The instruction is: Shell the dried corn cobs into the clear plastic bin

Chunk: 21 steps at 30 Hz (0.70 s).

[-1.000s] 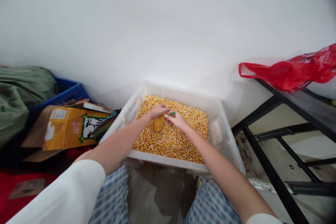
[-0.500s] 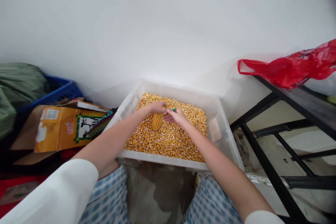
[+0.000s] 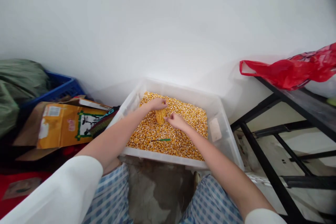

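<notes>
An ear of corn (image 3: pixel 160 116) with yellow kernels stands tilted over the loose corn kernels (image 3: pixel 183 140) in the bin. Its upper end is in my left hand (image 3: pixel 158 104), whose fingers are closed round it. My right hand (image 3: pixel 177 121) is closed at the ear's right side, a fingertip against its kernels or very close to them. What those curled fingers hold, if anything, is too small to make out. A thin pointed tool with a green handle (image 3: pixel 165 140) lies on the kernels nearer to me, apart from both hands.
The whitish plastic bin (image 3: pixel 168 157) stands against the wall before my knees. At left are an orange carton (image 3: pixel 63 126), a blue crate (image 3: pixel 61 89) and a green-grey bag (image 3: pixel 21 84). A black metal frame (image 3: pixel 262 154) with a red plastic bag (image 3: pixel 286 71) stands at right.
The green-handled tool has left my right hand and now lies on the kernels. The ear of corn is more upright, and my right hand has come down slightly beside it.
</notes>
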Each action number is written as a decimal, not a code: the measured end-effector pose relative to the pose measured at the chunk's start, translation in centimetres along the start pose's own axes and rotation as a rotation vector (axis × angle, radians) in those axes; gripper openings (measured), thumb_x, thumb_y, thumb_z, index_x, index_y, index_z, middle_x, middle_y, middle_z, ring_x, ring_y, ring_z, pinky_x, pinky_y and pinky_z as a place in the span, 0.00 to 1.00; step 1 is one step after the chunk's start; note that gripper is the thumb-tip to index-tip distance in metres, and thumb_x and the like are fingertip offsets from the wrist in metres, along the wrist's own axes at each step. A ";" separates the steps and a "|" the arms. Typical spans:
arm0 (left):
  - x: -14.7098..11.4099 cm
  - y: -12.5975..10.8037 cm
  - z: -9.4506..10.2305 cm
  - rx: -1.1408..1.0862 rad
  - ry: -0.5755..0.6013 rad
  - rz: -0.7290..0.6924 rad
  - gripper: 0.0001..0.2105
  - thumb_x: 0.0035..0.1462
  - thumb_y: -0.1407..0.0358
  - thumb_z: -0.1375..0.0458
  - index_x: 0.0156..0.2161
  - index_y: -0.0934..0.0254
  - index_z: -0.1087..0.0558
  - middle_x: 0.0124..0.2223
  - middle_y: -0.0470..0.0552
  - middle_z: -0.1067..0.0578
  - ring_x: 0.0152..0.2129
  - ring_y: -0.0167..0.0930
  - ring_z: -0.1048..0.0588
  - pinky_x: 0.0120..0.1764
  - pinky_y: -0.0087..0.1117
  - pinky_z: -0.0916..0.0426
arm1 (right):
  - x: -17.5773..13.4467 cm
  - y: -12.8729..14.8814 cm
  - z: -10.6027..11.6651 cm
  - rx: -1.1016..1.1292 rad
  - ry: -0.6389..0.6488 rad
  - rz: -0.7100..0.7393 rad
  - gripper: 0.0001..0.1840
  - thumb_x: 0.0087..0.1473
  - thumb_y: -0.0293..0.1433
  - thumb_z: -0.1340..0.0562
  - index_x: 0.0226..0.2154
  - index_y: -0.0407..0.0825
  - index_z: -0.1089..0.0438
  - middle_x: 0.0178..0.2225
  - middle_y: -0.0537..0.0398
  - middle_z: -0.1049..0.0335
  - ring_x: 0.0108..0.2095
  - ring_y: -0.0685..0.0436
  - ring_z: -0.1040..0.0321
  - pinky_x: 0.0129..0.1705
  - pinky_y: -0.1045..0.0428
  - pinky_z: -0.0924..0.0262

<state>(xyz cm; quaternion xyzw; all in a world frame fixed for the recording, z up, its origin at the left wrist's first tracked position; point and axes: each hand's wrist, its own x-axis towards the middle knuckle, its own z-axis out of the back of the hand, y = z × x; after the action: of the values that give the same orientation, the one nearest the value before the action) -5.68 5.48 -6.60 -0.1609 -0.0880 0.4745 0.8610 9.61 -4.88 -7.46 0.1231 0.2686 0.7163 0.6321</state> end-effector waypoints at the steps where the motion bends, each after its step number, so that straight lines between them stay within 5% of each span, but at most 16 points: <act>1: 0.0 0.1 0.0 0.018 0.001 0.028 0.17 0.48 0.57 0.53 0.37 0.64 0.28 0.35 0.51 0.26 0.32 0.31 0.29 0.37 0.27 0.38 | -0.3 0.1 -0.1 -0.084 0.099 0.040 0.22 0.45 0.47 0.44 0.30 0.44 0.32 0.25 0.54 0.33 0.24 0.51 0.38 0.27 0.57 0.46; 5: 0.0 1.0 -0.1 0.074 0.031 0.124 0.18 0.49 0.57 0.55 0.36 0.65 0.28 0.36 0.51 0.26 0.32 0.31 0.29 0.36 0.27 0.37 | -1.1 0.6 -0.5 -0.314 0.523 0.228 0.20 0.41 0.42 0.39 0.35 0.46 0.32 0.31 0.55 0.31 0.27 0.51 0.37 0.25 0.59 0.48; 9: -0.2 1.6 -0.3 0.060 0.087 0.179 0.20 0.48 0.54 0.54 0.38 0.65 0.29 0.35 0.52 0.26 0.30 0.31 0.29 0.32 0.26 0.36 | -1.6 1.3 -1.5 -0.496 0.681 0.282 0.17 0.43 0.38 0.39 0.35 0.46 0.31 0.32 0.54 0.30 0.29 0.51 0.36 0.26 0.60 0.48; 16: -0.6 1.2 0.0 -0.038 0.133 0.201 0.22 0.46 0.51 0.52 0.39 0.64 0.29 0.33 0.50 0.26 0.24 0.29 0.29 0.26 0.25 0.36 | -1.9 2.1 -0.2 -0.530 0.705 0.272 0.14 0.46 0.34 0.44 0.35 0.43 0.30 0.29 0.52 0.30 0.25 0.50 0.35 0.25 0.58 0.47; 21: -0.5 0.9 0.4 -0.001 0.056 0.048 0.21 0.43 0.50 0.49 0.36 0.63 0.27 0.34 0.47 0.26 0.31 0.29 0.30 0.34 0.24 0.38 | -1.3 1.6 2.8 -0.539 0.360 0.188 0.16 0.51 0.33 0.49 0.38 0.43 0.32 0.37 0.45 0.31 0.34 0.47 0.34 0.33 0.57 0.44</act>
<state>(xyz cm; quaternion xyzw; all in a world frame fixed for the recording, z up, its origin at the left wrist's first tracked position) -6.81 5.61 -6.58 -0.1769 -0.0601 0.4903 0.8513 9.92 -5.63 -4.11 -0.1526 0.1645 0.8269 0.5156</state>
